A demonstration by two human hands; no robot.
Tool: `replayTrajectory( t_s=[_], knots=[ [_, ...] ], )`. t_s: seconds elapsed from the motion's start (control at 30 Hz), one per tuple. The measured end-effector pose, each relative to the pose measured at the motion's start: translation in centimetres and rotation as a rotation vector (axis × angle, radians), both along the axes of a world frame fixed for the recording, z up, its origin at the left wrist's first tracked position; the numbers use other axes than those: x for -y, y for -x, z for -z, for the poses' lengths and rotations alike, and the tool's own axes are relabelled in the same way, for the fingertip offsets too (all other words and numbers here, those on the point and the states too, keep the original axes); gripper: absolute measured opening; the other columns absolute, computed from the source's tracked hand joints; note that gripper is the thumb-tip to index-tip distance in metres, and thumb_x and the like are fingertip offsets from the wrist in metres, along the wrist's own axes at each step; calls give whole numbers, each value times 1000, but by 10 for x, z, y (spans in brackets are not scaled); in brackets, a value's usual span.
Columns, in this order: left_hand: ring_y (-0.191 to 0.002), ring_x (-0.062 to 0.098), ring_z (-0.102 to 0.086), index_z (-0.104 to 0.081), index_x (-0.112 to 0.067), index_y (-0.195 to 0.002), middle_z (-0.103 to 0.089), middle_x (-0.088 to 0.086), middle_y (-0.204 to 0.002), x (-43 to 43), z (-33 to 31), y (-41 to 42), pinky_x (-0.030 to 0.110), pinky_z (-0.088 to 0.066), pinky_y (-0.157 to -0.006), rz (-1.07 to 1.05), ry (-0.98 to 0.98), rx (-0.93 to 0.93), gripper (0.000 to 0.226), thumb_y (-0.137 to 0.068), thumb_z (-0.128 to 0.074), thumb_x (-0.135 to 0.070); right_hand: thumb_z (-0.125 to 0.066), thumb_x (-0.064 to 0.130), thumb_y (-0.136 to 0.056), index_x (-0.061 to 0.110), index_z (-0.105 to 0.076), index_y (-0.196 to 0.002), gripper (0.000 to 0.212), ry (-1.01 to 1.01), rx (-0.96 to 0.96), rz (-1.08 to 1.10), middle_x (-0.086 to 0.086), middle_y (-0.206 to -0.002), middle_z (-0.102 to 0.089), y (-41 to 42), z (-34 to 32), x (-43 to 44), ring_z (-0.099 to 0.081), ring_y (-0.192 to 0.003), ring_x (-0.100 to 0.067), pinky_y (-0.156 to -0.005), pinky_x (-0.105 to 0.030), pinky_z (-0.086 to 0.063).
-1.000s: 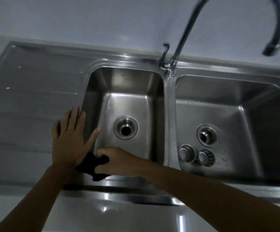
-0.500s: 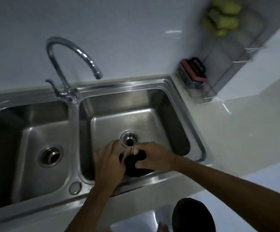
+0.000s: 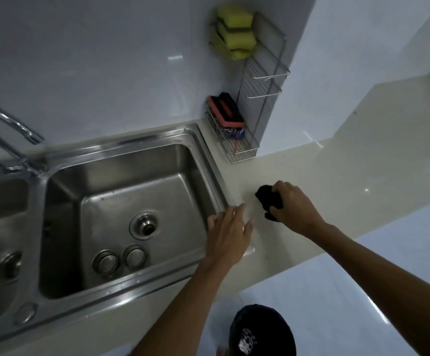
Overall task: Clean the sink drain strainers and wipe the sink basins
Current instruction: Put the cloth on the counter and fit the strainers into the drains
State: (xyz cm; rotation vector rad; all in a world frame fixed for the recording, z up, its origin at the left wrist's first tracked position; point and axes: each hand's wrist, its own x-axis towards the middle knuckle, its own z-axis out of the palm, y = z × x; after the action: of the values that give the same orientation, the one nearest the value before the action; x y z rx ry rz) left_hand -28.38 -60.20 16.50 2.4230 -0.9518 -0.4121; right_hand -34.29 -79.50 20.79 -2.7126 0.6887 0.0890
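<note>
Dim, cool light with small glare spots on the wall [image 3: 175,57] and counter [image 3: 366,190], deep shadow in the basin [image 3: 62,227], motion-blurred left hand [image 3: 228,231], wide-angle bending at the edges.

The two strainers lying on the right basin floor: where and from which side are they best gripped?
Judging by pose, each strainer lies flat beside the drain, round rim up. Come straight down from above and pinch the raised rim with the fingers; the basin walls block a sideways approach.
</note>
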Motion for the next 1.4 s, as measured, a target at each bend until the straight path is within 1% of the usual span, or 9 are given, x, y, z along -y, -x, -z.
replayTrajectory(
  t_s=[0.1,0.17,0.27,0.37,0.67,0.77,0.97,1.1,1.4],
  knots=[
    [-139,22,-48,-37,-23,-157,-48,1,-153,0,9,3,44,-30,-114,4,-78,9,56,-108,-38,-51,-67,34,-92,9,-43,-144,62,19,-318,-63,-12,-159,-34,11,26,4,-48,-133,-34,-102,-43,-49],
    [-140,24,-46,-37,-22,-158,-46,2,-155,-4,15,1,46,-32,-114,12,-118,17,59,-107,-39,-53,-64,37,-95,10,-40,-147,63,43,-380,-84,-8,-167,-19,12,32,5,-41,-140,-33,-108,-46,-46],
    [-139,25,-46,-37,-22,-158,-46,3,-154,-18,21,-4,45,-35,-111,3,-144,17,61,-106,-40,-54,-63,46,-92,12,-46,-140,61,176,-360,-69,-9,-166,-21,6,23,2,-44,-137,-35,-103,-48,-49],
    [-137,26,-47,-38,-23,-156,-47,4,-152,-45,20,-19,43,-36,-108,-26,-166,39,60,-105,-42,-53,-63,54,-90,13,-49,-139,66,309,-249,-77,-14,-167,-15,-8,6,-17,-35,-144,-39,-109,-50,-43],
    [-137,29,-48,-38,-22,-156,-48,7,-152,-205,29,-91,46,-37,-112,-107,-319,128,70,-100,-41,-63,-66,50,-90,21,-40,-144,66,97,-112,-460,-5,-152,-38,-102,17,-197,-46,-133,-28,-108,-44,-46],
    [-141,26,-45,-42,-24,-151,-47,4,-154,-269,43,-119,46,-34,-117,-124,-335,150,70,-95,-46,-66,-65,48,-90,19,-40,-145,67,92,-192,-522,-6,-151,-42,-136,56,-259,-46,-133,-30,-107,-46,-45],
    [-152,30,-38,-43,-19,-156,-37,10,-166,-352,71,-171,56,-30,-122,12,-426,209,87,-93,-29,-78,-66,48,-87,18,-38,-145,72,53,-409,-508,-11,-147,-46,-176,129,-319,-50,-127,-34,-101,-47,-46],
    [-148,29,-45,-53,-17,-150,-45,12,-162,-365,84,-187,58,-37,-119,65,-384,269,84,-95,-36,-77,-72,48,-84,18,-32,-149,83,56,-498,-478,-13,-150,-43,-186,157,-325,-49,-129,-37,-102,-48,-45],
    [-158,25,-29,-39,-13,-158,-30,8,-170,-367,95,-191,58,-30,-123,63,-326,338,88,-98,-32,-78,-73,58,-78,19,-39,-143,83,130,-546,-559,-12,-138,-52,-198,184,-329,-54,-124,-35,-101,-47,-43]
  ],
)
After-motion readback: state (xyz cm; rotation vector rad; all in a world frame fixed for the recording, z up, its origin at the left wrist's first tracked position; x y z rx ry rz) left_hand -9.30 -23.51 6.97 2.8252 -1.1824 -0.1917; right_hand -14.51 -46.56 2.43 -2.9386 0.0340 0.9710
